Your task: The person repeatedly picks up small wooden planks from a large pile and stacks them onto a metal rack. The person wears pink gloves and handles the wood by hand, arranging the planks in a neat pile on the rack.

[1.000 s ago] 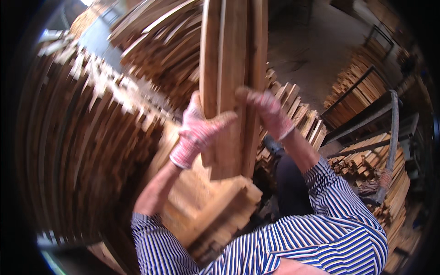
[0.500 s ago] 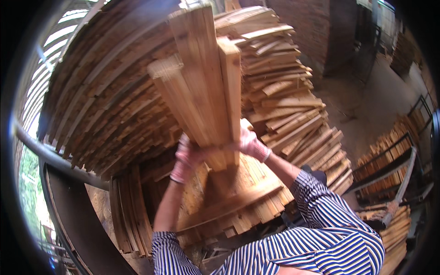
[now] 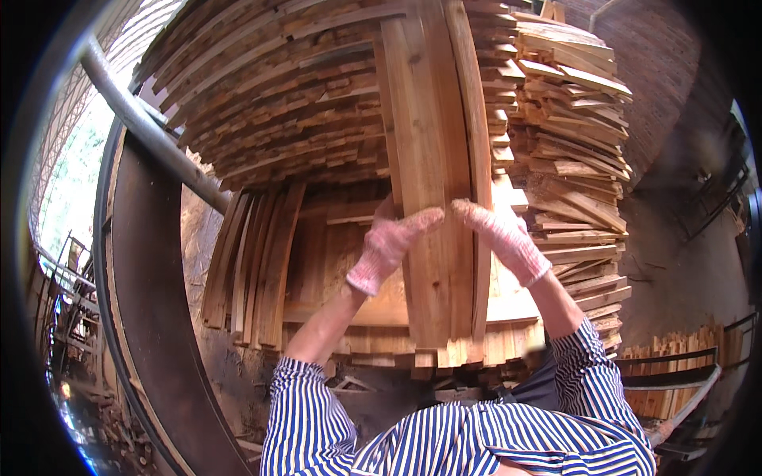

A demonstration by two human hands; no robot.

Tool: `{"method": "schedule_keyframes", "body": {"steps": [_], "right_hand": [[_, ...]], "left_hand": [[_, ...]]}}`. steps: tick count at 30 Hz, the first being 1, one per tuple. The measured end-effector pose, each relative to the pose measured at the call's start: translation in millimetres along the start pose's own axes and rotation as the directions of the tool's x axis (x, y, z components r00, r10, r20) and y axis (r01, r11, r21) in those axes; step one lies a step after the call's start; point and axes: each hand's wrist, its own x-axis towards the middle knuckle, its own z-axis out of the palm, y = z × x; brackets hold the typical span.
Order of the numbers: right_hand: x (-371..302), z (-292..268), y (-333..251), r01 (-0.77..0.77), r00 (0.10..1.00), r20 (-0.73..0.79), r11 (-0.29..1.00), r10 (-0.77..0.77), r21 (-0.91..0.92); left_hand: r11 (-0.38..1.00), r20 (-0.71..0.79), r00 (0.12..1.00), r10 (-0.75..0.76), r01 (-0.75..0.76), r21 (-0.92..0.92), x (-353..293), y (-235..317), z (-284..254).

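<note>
A bundle of long wooden boards [image 3: 432, 151] stretches away from me across a low stack of timber. My left hand [image 3: 389, 242], in a pink-and-white knit glove with a soiled thumb, grips the bundle's left side. Its thumb lies over the top face and the other fingers are hidden behind the edge. On the opposite side my right hand [image 3: 500, 234], gloved the same way, clasps the boards with its thumb pointing inward. The two thumb tips almost meet over the middle. A darker rough-edged board [image 3: 470, 95] forms the bundle's right side.
High layered lumber [image 3: 294, 119] rises behind on the left, and an uneven pile of boards [image 3: 579, 159] stands at right. Several planks [image 3: 254, 262] lean left of the low stack [image 3: 349, 313]. A dark conveyor-like belt [image 3: 151, 278] and metal pipe [image 3: 151, 131] run along the left.
The bundle has come down from a raised, tilted position to lie lengthwise ahead of me. Both hands stay on its sides, and the view has shifted.
</note>
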Motion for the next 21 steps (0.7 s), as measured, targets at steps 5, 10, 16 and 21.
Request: {"method": "schedule_keyframes", "body": {"steps": [5, 10, 16, 21], "right_hand": [[-17, 39, 96, -0.237, 0.971, 0.033, 0.971, 0.237, 0.001], [17, 17, 182, -0.416, 0.907, -0.126, 0.902, 0.402, -0.117], [-5, 31, 173, -0.480, 0.874, -0.001, 0.865, 0.485, 0.149], [16, 52, 166, -0.071, 0.897, -0.397, 0.820, -0.197, -0.568]], "left_hand": [[0.699, -0.175, 0.982, 0.077, 0.072, 0.712, -56, -25, -35], [0.867, -0.469, 0.880, -0.077, 0.292, 0.405, -20, -18, -75], [0.971, -0.171, 0.973, -0.152, 0.179, 0.157, -98, 13, -105], [0.910, -0.611, 0.787, -0.089, 0.313, 0.270, -107, 28, -145]]}}
